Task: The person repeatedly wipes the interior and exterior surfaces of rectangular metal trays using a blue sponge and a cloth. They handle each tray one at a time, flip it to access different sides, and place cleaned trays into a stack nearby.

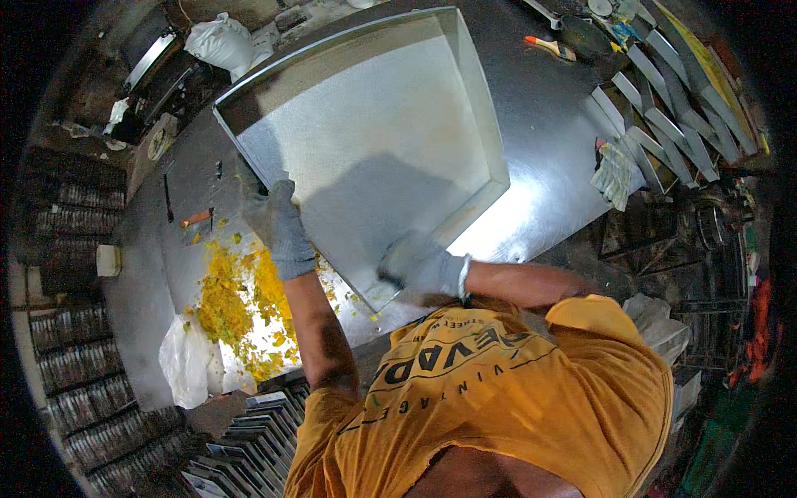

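Observation:
A large, square, shallow metal tray [374, 100] sits tilted over the metal worktable, its inside facing me. My left hand [286, 232], in a grey glove, is closed on the tray's left wall, with its thumb on the rim. My right hand [423, 270], also gloved, is at the tray's near corner, over the inner bottom. Motion smears its fingers, so I cannot tell whether they hold anything. Yellow-orange crumbly scraps [241, 290] lie scattered on the table to the left of the tray, close to my left forearm.
A clear plastic bag [187, 361] lies at the table's [141, 290] left front edge. Angled metal strips [656, 108] and a pale glove [613, 174] rest at the right. Behind are a brush [550, 47] and a white sack [222, 46]. Stacked metal plates [249, 440] stand below the table's edge.

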### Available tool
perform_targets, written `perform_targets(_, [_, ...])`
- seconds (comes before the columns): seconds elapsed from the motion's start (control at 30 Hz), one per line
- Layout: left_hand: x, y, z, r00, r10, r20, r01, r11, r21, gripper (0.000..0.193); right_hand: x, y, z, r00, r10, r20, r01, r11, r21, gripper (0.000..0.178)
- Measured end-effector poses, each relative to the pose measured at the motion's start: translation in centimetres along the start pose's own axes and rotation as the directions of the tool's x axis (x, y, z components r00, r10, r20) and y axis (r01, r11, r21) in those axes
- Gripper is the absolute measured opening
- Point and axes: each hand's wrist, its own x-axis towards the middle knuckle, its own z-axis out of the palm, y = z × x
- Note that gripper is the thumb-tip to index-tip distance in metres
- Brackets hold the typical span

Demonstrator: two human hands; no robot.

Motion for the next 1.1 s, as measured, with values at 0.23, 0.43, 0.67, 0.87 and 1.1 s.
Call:
perform_targets(0.23, [-1.7,3.2,-1.4,0.999,-0.013,-0.042,0.009,0.995,-0.095,0.071,-6.0,16.7,-2.9,0.859,0.508,-0.062,-0.509,0.861,-0.002,0.027])
perform_targets(0.43, [-0.8,4.9,1.3,0.962,0.272,0.027,-0.272,0.962,-0.005,0.061,-1.5,9.2,5.7,0.927,0.359,-0.111,-0.374,0.908,-0.191,0.04])
perform_targets(0.67, [-0.8,6.6,-0.3,0.967,0.253,0.016,-0.253,0.967,0.012,0.074,-4.1,9.7,-2.8,0.883,0.397,-0.249,-0.383,0.918,0.105,0.024])
perform_targets(0.87, [0.1,1.8,-2.9,0.945,0.323,-0.059,-0.313,0.94,0.135,0.066,-13.2,5.4,-6.7,0.55,0.79,0.271,-0.682,0.612,-0.4,0.071])
perform_targets(1.1, [0.2,1.3,-1.6,0.976,0.194,-0.097,-0.179,0.974,0.14,0.071,-23.9,9.1,-3.1,0.528,0.849,0.036,-0.821,0.521,-0.233,0.09])
